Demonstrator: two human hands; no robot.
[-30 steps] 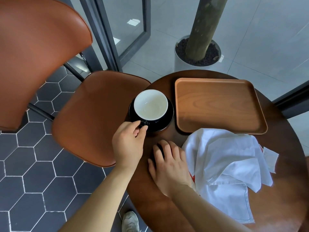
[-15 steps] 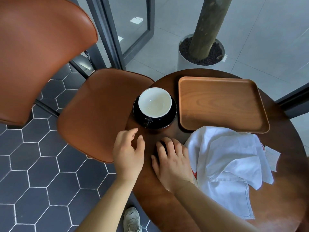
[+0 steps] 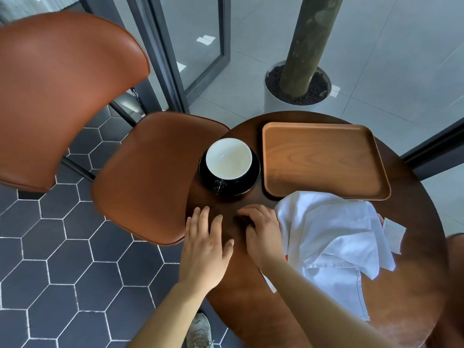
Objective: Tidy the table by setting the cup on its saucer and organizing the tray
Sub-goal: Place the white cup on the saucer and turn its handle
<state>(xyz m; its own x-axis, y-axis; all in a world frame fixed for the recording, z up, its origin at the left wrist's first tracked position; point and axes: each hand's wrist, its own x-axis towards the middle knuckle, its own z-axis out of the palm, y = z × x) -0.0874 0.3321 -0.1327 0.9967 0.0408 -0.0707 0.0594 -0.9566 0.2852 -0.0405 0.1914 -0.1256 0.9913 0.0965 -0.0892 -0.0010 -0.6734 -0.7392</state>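
Fingers of L hand straight, slightly apart, empty; R hand loosely bent, on table by cloth. Cup on saucer at 12 o'clock, tray at its 3 o'clock.

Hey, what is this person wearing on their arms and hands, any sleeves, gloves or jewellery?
Nothing that shows. The left forearm and right forearm are bare to the frame edge, no sleeves. The left hand and right hand have no gloves, and no ring, watch or bracelet shows on the sides facing the camera.
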